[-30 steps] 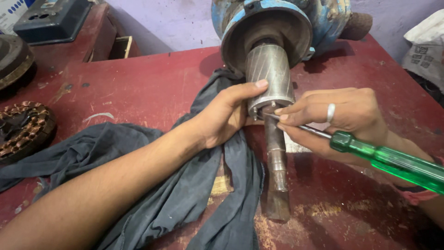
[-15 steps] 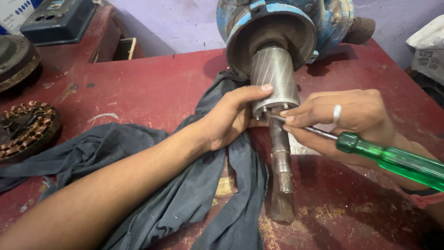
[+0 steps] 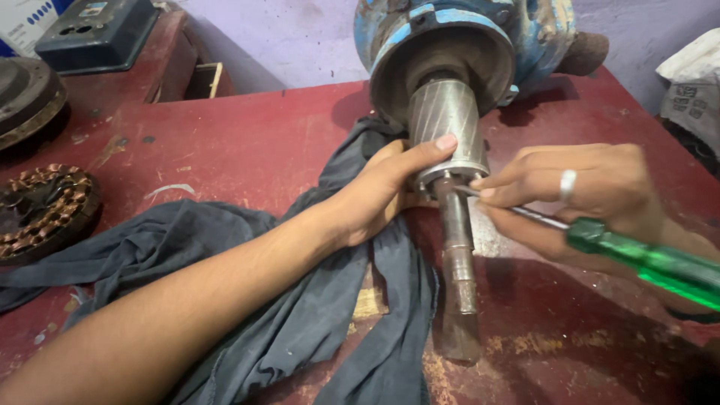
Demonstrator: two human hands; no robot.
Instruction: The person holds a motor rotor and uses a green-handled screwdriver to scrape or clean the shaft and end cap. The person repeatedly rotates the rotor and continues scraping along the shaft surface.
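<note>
Copper shows at the far left: a round winding of copper coils in a dark ring (image 3: 43, 208) lies on the worn red table (image 3: 247, 142), and beyond it sits a dark blue box-shaped cover (image 3: 97, 31). A crumpled dark grey cloth (image 3: 187, 255) spreads from there under your left forearm toward the middle.

Your left hand (image 3: 382, 191) cups the grooved grey steel rotor (image 3: 444, 124), thumb pressed across its near end and fingers curled behind. The rotor is dull and ribbed with slanted slots. Its narrower stepped shaft (image 3: 457, 262) runs toward you, rusty at the tip.

The rotor's far end sits inside the chipped blue round motor housing (image 3: 465, 30), the only container holding anything.

Your right hand (image 3: 585, 195), wearing a silver ring, pinches the green-handled screwdriver (image 3: 652, 262), its blade tip touching the rotor's near end.
</note>
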